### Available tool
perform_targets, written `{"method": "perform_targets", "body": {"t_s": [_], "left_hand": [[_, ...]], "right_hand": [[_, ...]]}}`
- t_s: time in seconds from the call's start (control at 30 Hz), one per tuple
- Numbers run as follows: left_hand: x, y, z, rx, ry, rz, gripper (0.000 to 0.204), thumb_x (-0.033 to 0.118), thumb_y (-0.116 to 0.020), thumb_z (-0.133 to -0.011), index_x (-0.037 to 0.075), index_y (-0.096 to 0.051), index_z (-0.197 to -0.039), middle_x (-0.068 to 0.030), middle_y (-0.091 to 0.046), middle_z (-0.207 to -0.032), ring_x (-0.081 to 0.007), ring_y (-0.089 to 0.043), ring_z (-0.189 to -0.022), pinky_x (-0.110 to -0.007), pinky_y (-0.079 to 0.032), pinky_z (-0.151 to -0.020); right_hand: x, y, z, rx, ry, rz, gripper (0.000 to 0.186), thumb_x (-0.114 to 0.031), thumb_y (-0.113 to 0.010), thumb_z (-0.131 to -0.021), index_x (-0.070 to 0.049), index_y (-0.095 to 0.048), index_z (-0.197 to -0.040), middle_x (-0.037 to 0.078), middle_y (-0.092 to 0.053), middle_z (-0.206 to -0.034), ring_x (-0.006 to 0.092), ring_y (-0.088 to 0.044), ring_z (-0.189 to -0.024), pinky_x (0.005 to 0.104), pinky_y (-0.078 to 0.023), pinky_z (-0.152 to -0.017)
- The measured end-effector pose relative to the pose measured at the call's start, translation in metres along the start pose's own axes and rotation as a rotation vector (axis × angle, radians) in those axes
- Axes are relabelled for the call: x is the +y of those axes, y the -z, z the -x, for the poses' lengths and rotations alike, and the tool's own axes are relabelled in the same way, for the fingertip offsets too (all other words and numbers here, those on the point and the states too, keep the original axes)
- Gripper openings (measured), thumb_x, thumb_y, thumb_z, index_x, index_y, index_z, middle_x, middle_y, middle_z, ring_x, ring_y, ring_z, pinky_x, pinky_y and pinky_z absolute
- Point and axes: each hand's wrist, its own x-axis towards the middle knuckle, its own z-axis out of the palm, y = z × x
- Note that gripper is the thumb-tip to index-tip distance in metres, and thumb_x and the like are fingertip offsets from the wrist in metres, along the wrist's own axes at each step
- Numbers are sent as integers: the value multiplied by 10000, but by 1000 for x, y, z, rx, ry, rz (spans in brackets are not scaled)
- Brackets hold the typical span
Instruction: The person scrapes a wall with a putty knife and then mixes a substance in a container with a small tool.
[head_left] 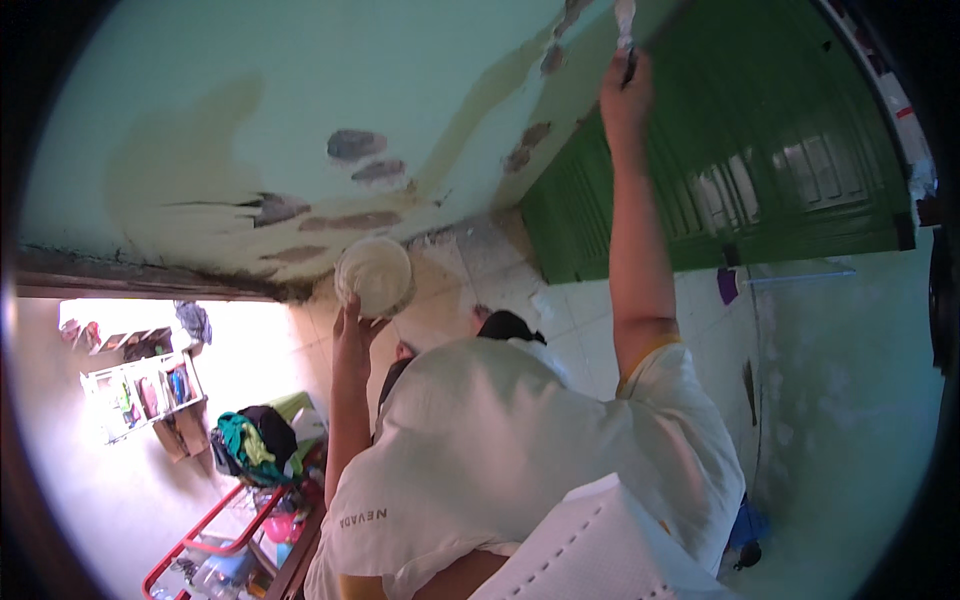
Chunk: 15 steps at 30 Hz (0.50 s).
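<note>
My left hand point(355, 332) holds a round white tub point(376, 275) with pale, creamy paste in it, low beside the wall. My right hand point(625, 95) is raised high, closed on the dark handle of a putty knife point(626, 22), whose blade is coated white and is up near the mint-green wall point(250, 70). Dark grey and brown patches mark this wall, especially along its lower part. Whether the blade touches the surface I cannot tell.
A green panelled door point(710, 150) stands at the right. My bare feet are on the tiled floor point(570, 315). At the lower left are a white rack point(140, 395), piled cloths point(255, 445) and a red metal frame point(200, 530). A purple-headed broom point(730, 288) lies near the door.
</note>
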Motion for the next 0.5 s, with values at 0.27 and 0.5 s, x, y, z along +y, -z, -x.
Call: {"method": "perform_targets", "body": {"t_s": [0.27,0.5], "left_hand": [[-4,11,9,60,34,30,578,399,-549,-989,-34,-422,-1351,-176,-544,-1306,-292,-589,-1174,-411,-536,-944],[1,10,14,65,1,54,584,395,-561,-984,-41,-422,-1348,-180,-546,-1303,-294,-593,-1167,-419,-536,-945]], "right_hand": [[19,25,54,-127,-244,-93,313,-263,-536,-995,38,-578,-1070,108,-597,-795,208,-553,-692,360,-457,-655],[92,29,161,-306,-565,-129,246,-213,-557,-963,30,-578,-1001,80,-570,-748,182,-548,-637,342,-447,-592]]}}
